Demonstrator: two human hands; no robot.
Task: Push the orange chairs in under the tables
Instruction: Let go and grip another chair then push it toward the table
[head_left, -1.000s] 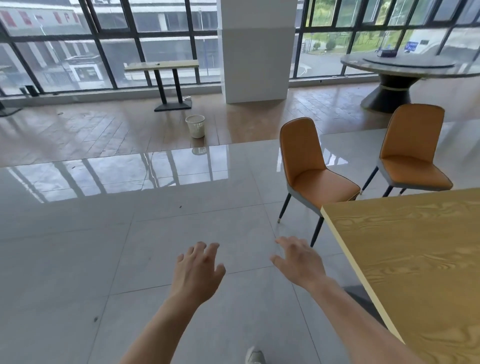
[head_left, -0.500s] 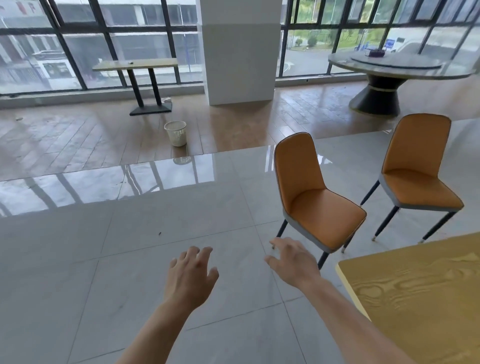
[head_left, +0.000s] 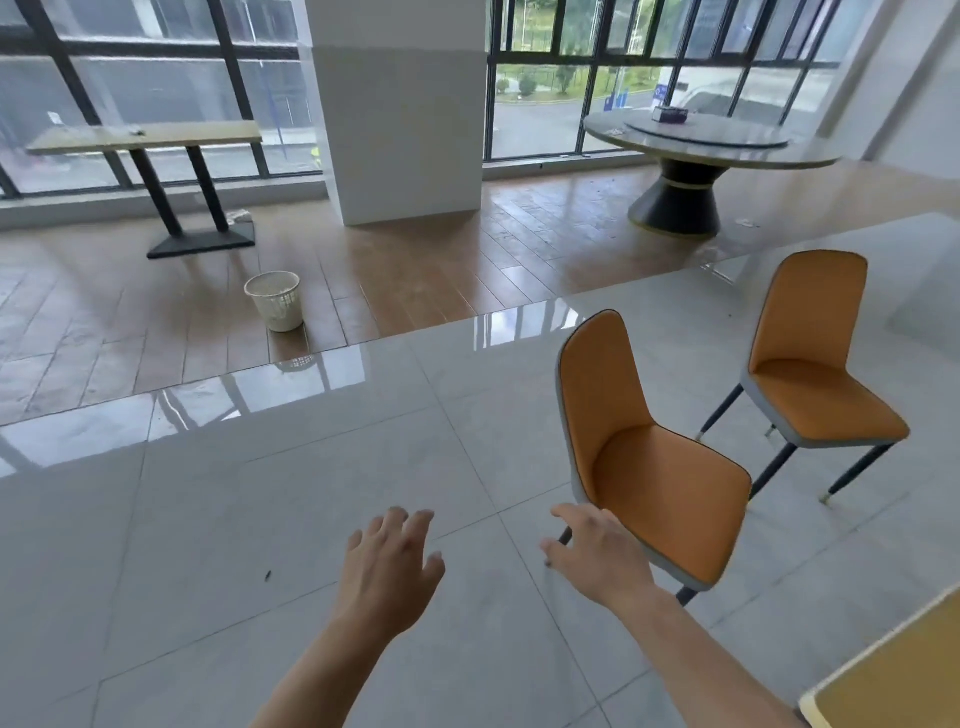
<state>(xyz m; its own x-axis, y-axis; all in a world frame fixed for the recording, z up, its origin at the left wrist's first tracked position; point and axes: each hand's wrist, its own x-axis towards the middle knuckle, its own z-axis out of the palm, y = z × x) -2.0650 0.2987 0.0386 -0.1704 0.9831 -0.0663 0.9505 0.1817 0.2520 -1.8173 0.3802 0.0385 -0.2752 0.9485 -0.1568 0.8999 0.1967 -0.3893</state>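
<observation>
Two orange chairs stand on the grey tiled floor, pulled out from the wooden table (head_left: 893, 691) whose corner shows at the bottom right. The nearer chair (head_left: 654, 457) faces right, its back towards the left. The farther chair (head_left: 810, 364) stands behind it to the right. My right hand (head_left: 597, 558) is open with fingers spread, just left of the nearer chair's seat edge, in front of its front leg; I cannot tell if it touches. My left hand (head_left: 389, 566) is open too, held over bare floor further left.
A white waste basket (head_left: 275, 300) stands on the brown floor at mid left. Behind it is a narrow wooden table (head_left: 145, 136) by the windows, a white pillar (head_left: 400, 130) in the middle, and a round table (head_left: 711, 143) at the back right.
The view has moved forward and left: the chairs appear nearer and lower right, and the wooden table has slid almost out of frame. Both hands stay open, the right one now beside the nearer chair.
</observation>
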